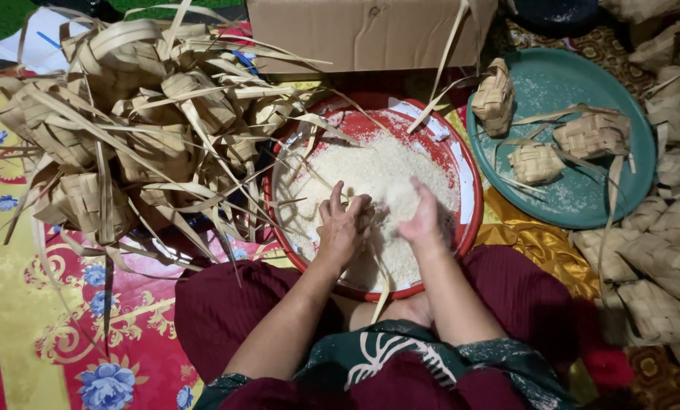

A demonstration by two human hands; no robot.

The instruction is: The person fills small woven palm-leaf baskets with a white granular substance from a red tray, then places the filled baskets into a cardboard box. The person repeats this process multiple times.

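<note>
A red round basin (461,156) full of white raw rice (370,171) sits on the floor in front of my knees. My left hand (342,225) is closed around a small woven palm-leaf pouch over the rice, its leaf strips trailing down toward my lap. My right hand (418,215) is cupped with a handful of rice, held right beside the pouch's opening. Both hands hover above the near half of the basin.
A big heap of empty woven leaf pouches (135,129) lies at the left. A teal tray (583,190) at the right holds three pouches. More pouches (667,266) pile at the far right. A cardboard box (363,34) stands behind. A floral mat (66,319) covers the floor.
</note>
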